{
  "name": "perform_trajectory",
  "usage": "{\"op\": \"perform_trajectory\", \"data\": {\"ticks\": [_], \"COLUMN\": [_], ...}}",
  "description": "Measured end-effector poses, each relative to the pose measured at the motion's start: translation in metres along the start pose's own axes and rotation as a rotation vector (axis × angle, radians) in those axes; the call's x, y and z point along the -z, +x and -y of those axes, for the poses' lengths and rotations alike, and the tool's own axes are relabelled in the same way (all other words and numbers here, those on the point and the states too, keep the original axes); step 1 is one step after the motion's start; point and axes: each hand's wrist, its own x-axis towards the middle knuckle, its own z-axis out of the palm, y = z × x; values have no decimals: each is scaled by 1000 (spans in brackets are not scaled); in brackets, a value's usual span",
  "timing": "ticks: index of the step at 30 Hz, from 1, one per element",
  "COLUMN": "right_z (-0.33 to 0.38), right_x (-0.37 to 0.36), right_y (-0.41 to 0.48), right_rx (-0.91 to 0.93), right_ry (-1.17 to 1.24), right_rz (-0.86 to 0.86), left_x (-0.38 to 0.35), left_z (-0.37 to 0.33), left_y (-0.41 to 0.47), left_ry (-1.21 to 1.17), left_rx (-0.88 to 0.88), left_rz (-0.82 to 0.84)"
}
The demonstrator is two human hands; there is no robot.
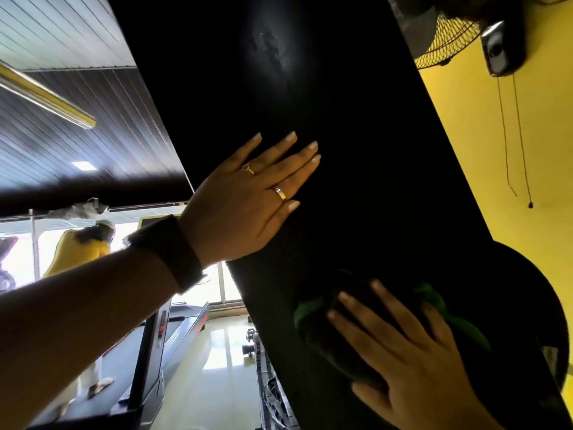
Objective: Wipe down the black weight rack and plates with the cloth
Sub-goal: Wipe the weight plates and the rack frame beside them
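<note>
A wide black beam of the weight rack (pixel 310 103) runs diagonally across the head view, from top centre to bottom right. My left hand (pixel 248 203) lies flat on it with straight fingers, two rings showing. Lower right, my right hand (pixel 400 352) presses a green cloth (pixel 459 324) against the beam with its fingers spread. The cloth bunches dark under the palm, with green edges showing either side. A round black plate (pixel 533 290) curves out behind the beam at the right.
A yellow wall (pixel 496 150) with a mounted fan (pixel 446 35) and hanging pull cords is on the right. At the left, a person in a yellow top (pixel 83 246) stands on a treadmill (pixel 173 336) by bright windows. Glossy floor lies below.
</note>
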Motion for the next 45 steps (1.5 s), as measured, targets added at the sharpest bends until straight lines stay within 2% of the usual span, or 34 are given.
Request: {"op": "perform_trajectory", "data": {"ticks": [5, 7, 10, 14, 17, 20, 22, 24, 27, 30, 34, 38, 42, 45], "right_z": [19, 33, 45, 48, 31, 7, 0, 9, 41, 66, 50, 1, -54, -82], "right_x": [17, 18, 14, -6, -10, 8, 22, 29, 21, 5, -14, -14, -2, 7], "right_y": [56, 74, 69, 19, -12, 4, 33, 59, 66, 42, -13, -47, -36, -20], "right_rx": [-204, -220, -120, 131, 152, -1, -101, -115, -25, 124, 249, 183, 78, -170], "right_ry": [14, 54, 49, -21, -43, -47, -16, 17, 58, 42, -6, -98, -113, -17], "right_rz": [-196, -227, -230, -100, -75, -31, -105, -163, -179, -29, 66, 79, -68, -180], "left_x": [0, 1, 2, 1, -1, -2, -1, 0, 0, -1, 0, -3, -10, -12], "left_z": [-1, 0, 0, -2, -3, -5, -4, -4, -4, -6, -37, -84, -113, -118], "left_y": [-1, -2, -4, -3, -3, -4, -4, -4, -3, -4, -13, -26, -28, -25], "left_ry": [-1, -16, -19, -13, -22, -6, 0, -13, -22, -33, -73, -69, -84, -103], "left_rx": [1, -1, -15, 4, 13, 27, 23, 26, 30, 62, 189, 219, 222, 243], "left_rz": [25, 20, 20, 10, -11, -11, 0, 12, 27, 15, 19, 46, 42, 17]}}
